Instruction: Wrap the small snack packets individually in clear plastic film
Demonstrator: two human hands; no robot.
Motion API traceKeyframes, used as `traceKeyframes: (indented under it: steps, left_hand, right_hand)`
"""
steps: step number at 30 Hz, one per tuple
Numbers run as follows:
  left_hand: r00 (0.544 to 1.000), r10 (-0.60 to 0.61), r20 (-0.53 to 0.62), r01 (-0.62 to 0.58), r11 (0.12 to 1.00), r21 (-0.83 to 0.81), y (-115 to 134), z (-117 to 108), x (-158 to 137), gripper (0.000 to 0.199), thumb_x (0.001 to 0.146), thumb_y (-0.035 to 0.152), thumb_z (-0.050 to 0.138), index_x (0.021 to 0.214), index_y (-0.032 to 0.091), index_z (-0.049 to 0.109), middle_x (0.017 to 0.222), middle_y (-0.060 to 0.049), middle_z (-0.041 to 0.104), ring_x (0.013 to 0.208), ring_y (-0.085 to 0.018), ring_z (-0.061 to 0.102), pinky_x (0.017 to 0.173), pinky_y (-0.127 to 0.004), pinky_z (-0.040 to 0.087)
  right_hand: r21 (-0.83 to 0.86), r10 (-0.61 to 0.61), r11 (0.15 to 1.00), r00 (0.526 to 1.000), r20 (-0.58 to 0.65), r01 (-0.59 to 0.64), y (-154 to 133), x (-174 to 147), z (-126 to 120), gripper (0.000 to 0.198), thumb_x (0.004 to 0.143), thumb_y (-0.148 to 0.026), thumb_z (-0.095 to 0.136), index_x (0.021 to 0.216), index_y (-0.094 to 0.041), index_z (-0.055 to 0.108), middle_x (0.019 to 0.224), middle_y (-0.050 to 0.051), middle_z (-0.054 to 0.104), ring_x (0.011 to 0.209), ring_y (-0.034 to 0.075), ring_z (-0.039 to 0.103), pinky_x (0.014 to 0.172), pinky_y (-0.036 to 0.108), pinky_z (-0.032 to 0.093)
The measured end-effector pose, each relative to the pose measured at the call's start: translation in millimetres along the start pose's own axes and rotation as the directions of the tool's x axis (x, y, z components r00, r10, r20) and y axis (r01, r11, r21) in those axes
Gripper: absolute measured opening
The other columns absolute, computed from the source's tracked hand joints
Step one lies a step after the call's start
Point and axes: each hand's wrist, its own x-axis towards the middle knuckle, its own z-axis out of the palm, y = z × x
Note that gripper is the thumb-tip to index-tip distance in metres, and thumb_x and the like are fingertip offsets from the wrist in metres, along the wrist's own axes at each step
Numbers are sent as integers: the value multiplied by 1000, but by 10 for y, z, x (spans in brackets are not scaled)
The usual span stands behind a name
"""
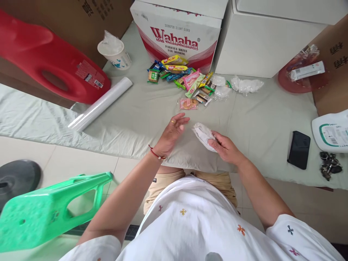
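Note:
My right hand (225, 146) is closed on a whitish, crumpled plastic packet (203, 136), held over the front part of the cloth-covered table (136, 123). What the packet contains, I cannot make out. To its left, my left hand (174, 134) is held with fingers apart and slightly curled, touching nothing. Just beyond my hands lies a pink-wrapped biscuit (188, 104). Behind it is a heap of small snack packets, among them yellow packets (175, 68), a pink packet (191, 78) and a green packet (153, 75). Clear plastic bags (247, 85) lie at the heap's right end.
Behind the heap stand a Wahaha carton (179, 40) and a white box (250, 40). On the left are a red jug (54, 61), a paper cup (115, 54) and a white roll (100, 104). A phone (299, 149) and keys (330, 165) lie right; a green stool (32, 214) stands below left.

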Motion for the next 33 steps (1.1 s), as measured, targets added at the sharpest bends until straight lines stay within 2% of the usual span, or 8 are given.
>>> traceKeyframes:
  steps: [4, 7, 10, 15, 20, 26, 29, 33]
  left_hand:
    - [984, -168, 65, 179, 875, -450, 3, 115, -76, 89, 73, 72, 79, 145, 28, 51, 144, -14, 63, 134, -31, 59, 108, -46, 49]
    - [943, -302, 139, 325, 747, -581, -48, 329, -119, 74, 68, 57, 89, 129, 24, 63, 125, -11, 72, 112, -28, 71, 91, -41, 57]
    - [893, -449, 28, 360, 675, -644, -123, 461, -106, 42, 69, 35, 92, 98, 18, 67, 94, -4, 76, 85, -19, 73, 77, -33, 58]
    - [870, -490, -59, 318, 648, -692, -178, 481, -66, 40, 64, 27, 94, 87, 17, 63, 82, 0, 73, 75, -16, 71, 77, -32, 57]
    - [894, -448, 7, 338, 663, -668, -114, 457, -107, 39, 70, 35, 90, 97, 18, 68, 107, -8, 77, 103, -24, 73, 86, -35, 57]
    - [972, -232, 35, 199, 737, -645, -74, 387, -156, 64, 83, 65, 69, 135, 30, 58, 151, -9, 59, 138, -32, 56, 105, -53, 52]
    - [951, -308, 4, 241, 733, -636, -86, 436, -151, 58, 76, 43, 84, 127, 29, 59, 119, -4, 72, 108, -21, 70, 94, -41, 56]
    - [903, -427, -46, 259, 627, -734, -93, 506, -115, 48, 69, 19, 87, 109, 24, 61, 77, 6, 62, 70, -9, 62, 72, -25, 52]
  right_hand:
    - [565, 224, 789, 970, 97, -239, -71, -71, 309, 58, 96, -69, 53, 125, -21, 67, 99, 6, 72, 84, 21, 67, 75, 35, 57]
    - [722, 319, 582, 922, 221, -374, -103, -40, 537, 60, 87, -77, 59, 110, -22, 71, 92, 7, 73, 77, 23, 68, 69, 39, 60]
    - [682, 340, 635, 924, 175, -362, -78, -28, 583, 59, 87, -79, 56, 99, -23, 73, 90, 7, 74, 83, 24, 70, 78, 42, 61]
    - [547, 335, 768, 937, 100, -333, 6, -124, 507, 53, 91, -73, 58, 113, -26, 70, 101, 6, 73, 94, 23, 69, 79, 40, 61]
    - [678, 356, 652, 927, 119, -338, -24, -177, 588, 49, 85, -68, 70, 108, -25, 64, 93, 4, 72, 82, 22, 70, 79, 41, 62]
    - [821, 376, 433, 902, 211, -372, -109, -197, 644, 52, 81, -64, 77, 108, -21, 65, 90, 3, 72, 75, 19, 71, 72, 37, 62]
    - [838, 373, 385, 896, 242, -387, -120, -203, 695, 53, 81, -63, 78, 108, -19, 65, 88, 2, 72, 72, 17, 71, 71, 35, 62]
    - [856, 425, 355, 880, 211, -376, -101, -227, 737, 55, 79, -65, 79, 108, -20, 67, 89, 3, 74, 71, 17, 70, 69, 34, 62]
